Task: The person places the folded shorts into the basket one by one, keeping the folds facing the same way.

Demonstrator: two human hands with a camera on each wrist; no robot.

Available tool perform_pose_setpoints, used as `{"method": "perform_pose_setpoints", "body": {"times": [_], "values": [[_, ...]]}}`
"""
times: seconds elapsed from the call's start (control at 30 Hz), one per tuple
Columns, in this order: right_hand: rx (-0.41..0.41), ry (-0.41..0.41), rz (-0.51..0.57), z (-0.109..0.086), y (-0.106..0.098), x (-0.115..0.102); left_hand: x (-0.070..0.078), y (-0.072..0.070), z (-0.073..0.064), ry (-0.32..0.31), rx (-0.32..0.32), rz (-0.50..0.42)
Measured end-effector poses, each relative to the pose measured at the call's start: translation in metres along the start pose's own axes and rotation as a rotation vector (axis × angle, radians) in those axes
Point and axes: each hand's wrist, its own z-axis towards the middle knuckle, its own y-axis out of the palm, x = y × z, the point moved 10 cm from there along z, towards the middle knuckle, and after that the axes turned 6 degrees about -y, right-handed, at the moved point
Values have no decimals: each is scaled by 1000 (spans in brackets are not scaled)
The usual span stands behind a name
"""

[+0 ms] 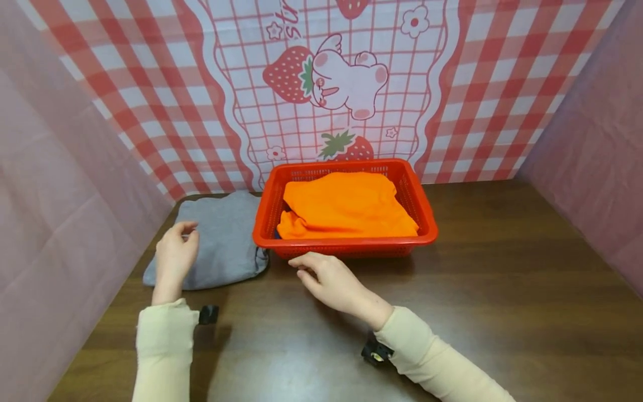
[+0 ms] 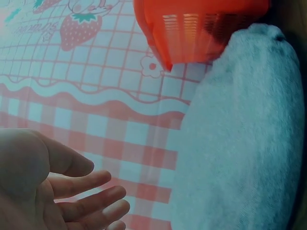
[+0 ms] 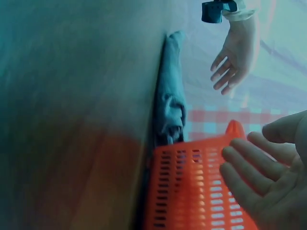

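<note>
A folded grey garment (image 1: 221, 240) lies on the table, left of the red plastic basket (image 1: 341, 242). Folded orange cloth (image 1: 346, 206) fills most of the basket, with a bit of dark blue showing under its left corner. My left hand (image 1: 177, 251) hovers over the left part of the grey garment, fingers loosely bent and holding nothing. In the left wrist view, air shows between those fingers and the garment (image 2: 240, 139). Just in front of the basket's near side is my right hand (image 1: 329, 279), relaxed, palm facing left and nothing in it.
The brown wooden table (image 1: 502, 268) stretches to the right of the basket. Behind it hangs a checked strawberry-print cloth (image 1: 341, 84). Pink cloth walls stand on the left (image 1: 65, 167) and right (image 1: 588, 111). Each wrist carries a small black camera (image 1: 377, 352).
</note>
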Motion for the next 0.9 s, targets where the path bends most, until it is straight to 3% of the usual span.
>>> {"method": "perform_pose_setpoints", "body": {"times": [0.17, 0.37, 0.53, 0.9], "values": [[-83, 87, 110, 0, 21, 7, -9, 8, 2, -7, -28, 11], [-123, 228, 270, 3, 44, 15, -19, 11, 2, -29, -46, 15], [-82, 341, 305, 5, 56, 22, -28, 15, 3, -54, -100, 36], [75, 546, 551, 9, 77, 41, -43, 18, 19, -128, -158, 52]]}}
